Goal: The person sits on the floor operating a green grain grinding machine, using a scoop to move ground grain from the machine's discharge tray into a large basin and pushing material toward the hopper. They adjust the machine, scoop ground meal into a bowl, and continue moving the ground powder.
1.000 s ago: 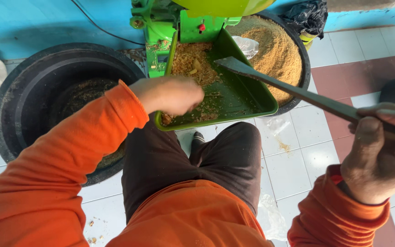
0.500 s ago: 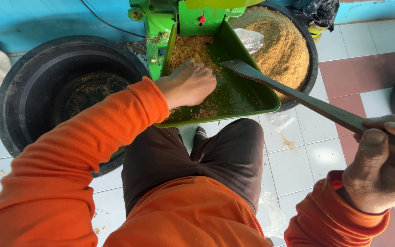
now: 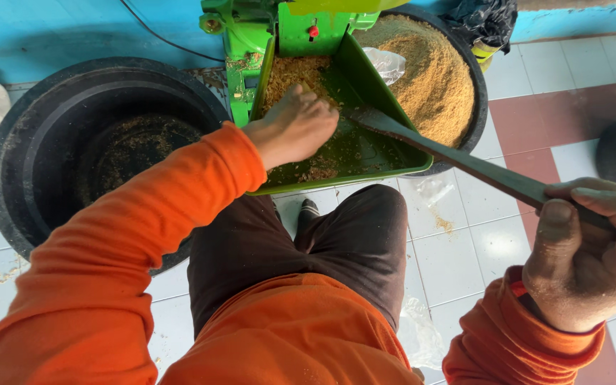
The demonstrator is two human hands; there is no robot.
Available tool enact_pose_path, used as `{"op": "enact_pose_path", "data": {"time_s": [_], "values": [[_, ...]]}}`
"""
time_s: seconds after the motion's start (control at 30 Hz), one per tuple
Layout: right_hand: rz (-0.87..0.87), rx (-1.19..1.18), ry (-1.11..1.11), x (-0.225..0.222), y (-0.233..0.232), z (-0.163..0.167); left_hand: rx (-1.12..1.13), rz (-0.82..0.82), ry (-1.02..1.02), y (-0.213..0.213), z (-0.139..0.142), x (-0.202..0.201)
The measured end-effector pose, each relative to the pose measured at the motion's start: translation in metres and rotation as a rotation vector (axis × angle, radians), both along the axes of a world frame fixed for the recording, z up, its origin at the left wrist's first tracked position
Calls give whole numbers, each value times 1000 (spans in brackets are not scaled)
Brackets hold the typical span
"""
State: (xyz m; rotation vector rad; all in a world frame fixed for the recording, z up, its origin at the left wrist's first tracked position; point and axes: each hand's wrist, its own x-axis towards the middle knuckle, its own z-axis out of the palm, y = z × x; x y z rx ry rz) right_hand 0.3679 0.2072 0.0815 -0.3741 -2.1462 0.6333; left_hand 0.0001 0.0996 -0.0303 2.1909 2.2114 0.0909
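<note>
My left hand rests palm down in the green feed tray of a green machine, its fingers curled on the brown crumbly meal piled at the tray's upper end. My right hand grips the handle of a long grey scoop whose blade lies in the tray just right of the left hand. Both arms wear orange sleeves.
A large black tub with a little meal at its bottom stands on the left. Behind the tray a second black tub is heaped with tan meal and holds a clear plastic bag. White and red floor tiles carry scattered crumbs.
My left hand has slid up the tray toward the machine, pushing into the meal. The scoop and right hand have stayed nearly in place; the view has shifted slightly.
</note>
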Motion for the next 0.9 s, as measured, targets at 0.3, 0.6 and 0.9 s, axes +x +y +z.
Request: {"op": "enact_pose_path", "data": {"time_s": [0.3, 0.6, 0.9], "values": [[-100, 209, -188, -51, -19, 0, 624, 179, -581, -112, 52, -27], [-108, 221, -39, -71, -21, -12, 206, 1020, -670, -338, -44, -33], [-89, 18, 86, -56, -10, -35, -836, 1074, -681, -448, -158, 68]]}}
